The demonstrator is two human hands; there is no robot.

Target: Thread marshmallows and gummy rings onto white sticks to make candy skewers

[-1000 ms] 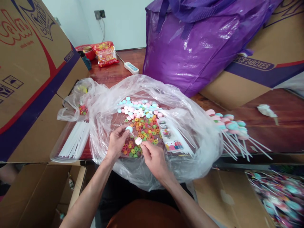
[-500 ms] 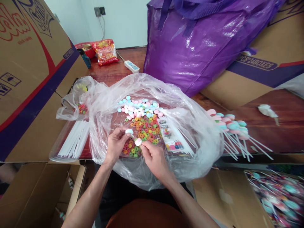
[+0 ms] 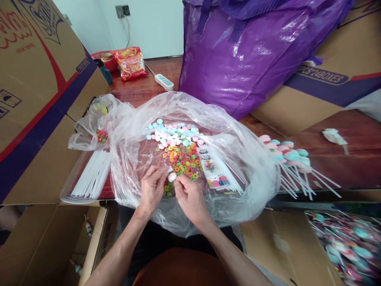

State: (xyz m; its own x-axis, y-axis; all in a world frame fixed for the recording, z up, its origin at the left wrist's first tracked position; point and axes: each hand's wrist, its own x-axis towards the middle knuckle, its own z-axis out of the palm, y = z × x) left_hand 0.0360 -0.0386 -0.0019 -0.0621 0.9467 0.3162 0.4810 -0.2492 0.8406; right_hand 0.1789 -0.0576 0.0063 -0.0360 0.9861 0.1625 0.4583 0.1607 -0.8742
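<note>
My left hand (image 3: 152,186) pinches a pale blue and white marshmallow (image 3: 169,169) between thumb and fingertips. Close beside it, my right hand (image 3: 190,195) has closed fingers on a pink and white marshmallow (image 3: 172,177); whether a stick runs into it is hidden by the fingers. The two marshmallows nearly meet or touch. Under the hands, ring-shaped gummies (image 3: 186,161) in orange, green, yellow and red lie in a heap. Behind them spreads a layer of pink, white and blue marshmallows (image 3: 175,135). A clear plastic bag (image 3: 250,159) surrounds both heaps.
White sticks (image 3: 92,172) fill a clear tray at left. A printed packet (image 3: 212,169) lies over more sticks. Finished marshmallow sticks (image 3: 293,159) are piled at right, above a carton of wrapped sweets (image 3: 354,246). A purple bag (image 3: 256,59) and large cartons (image 3: 35,111) stand around.
My left hand has moved right and slightly down, bringing its blue and white marshmallow up to the pink and white one. My right hand has barely shifted.
</note>
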